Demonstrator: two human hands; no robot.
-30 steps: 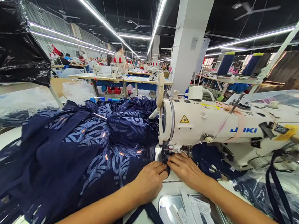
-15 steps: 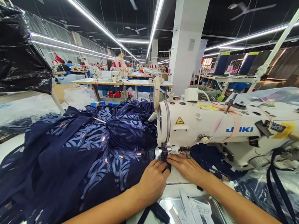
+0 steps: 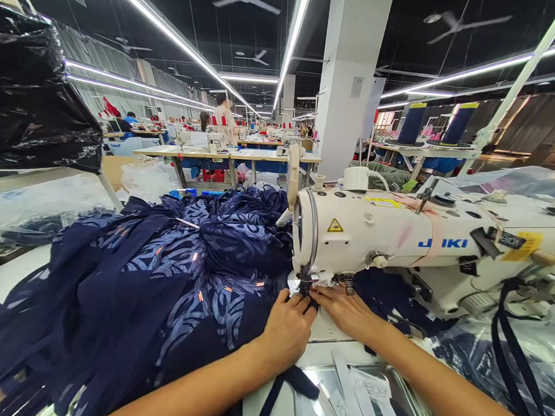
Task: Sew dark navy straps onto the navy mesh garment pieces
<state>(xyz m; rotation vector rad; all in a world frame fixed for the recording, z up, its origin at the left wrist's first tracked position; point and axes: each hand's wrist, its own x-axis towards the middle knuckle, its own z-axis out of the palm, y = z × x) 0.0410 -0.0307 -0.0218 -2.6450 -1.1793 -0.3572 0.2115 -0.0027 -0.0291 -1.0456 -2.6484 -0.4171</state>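
Observation:
A white Juki sewing machine [image 3: 422,243] stands in front of me, its needle end at centre. A big heap of navy patterned fabric [image 3: 149,275] lies to its left. My left hand [image 3: 290,329] rests with curled fingers on the fabric's edge, pressing it just below the presser foot [image 3: 307,285]. My right hand [image 3: 349,309] lies flat beside it on the machine bed, fingertips touching the dark strip at the needle. A narrow navy strap [image 3: 284,386] trails from under my left wrist toward me.
A metal tray [image 3: 364,398] with white printed labels sits near the front edge. A clear plastic bag [image 3: 533,359] of dark goods and a strap lie right. A black plastic bag [image 3: 29,89] hangs upper left. Other work tables and people stand far behind.
Both hands have crept a little forward toward the needle with the fabric. The view has shifted slightly; nothing else has moved.

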